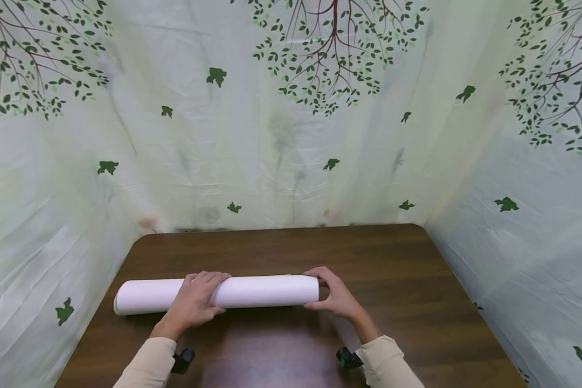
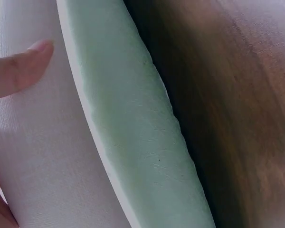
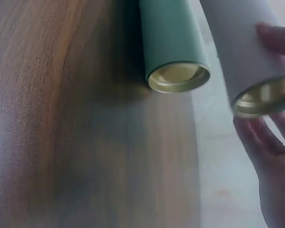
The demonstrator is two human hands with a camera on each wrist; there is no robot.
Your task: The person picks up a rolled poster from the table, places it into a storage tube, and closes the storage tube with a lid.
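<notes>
A long white roll (image 1: 271, 291) of sheet material lies crosswise over the table, seen in the head view. My left hand (image 1: 194, 302) grips it near the middle, fingers over the top and thumb at the near side. At the right end my right hand (image 1: 337, 296) holds it between thumb and fingers. Both wrist views also show a pale green roll (image 3: 175, 38) alongside the white one; whether the two are joined, I cannot tell. In the right wrist view both rolls have hollow, yellowish ends. A thumb (image 2: 26, 69) presses on the white surface in the left wrist view.
The dark brown wooden table (image 1: 417, 302) has rounded far corners. Pale curtains (image 1: 291, 140) printed with green leaves and branches hang behind it and on both sides. A small black device is strapped at each wrist.
</notes>
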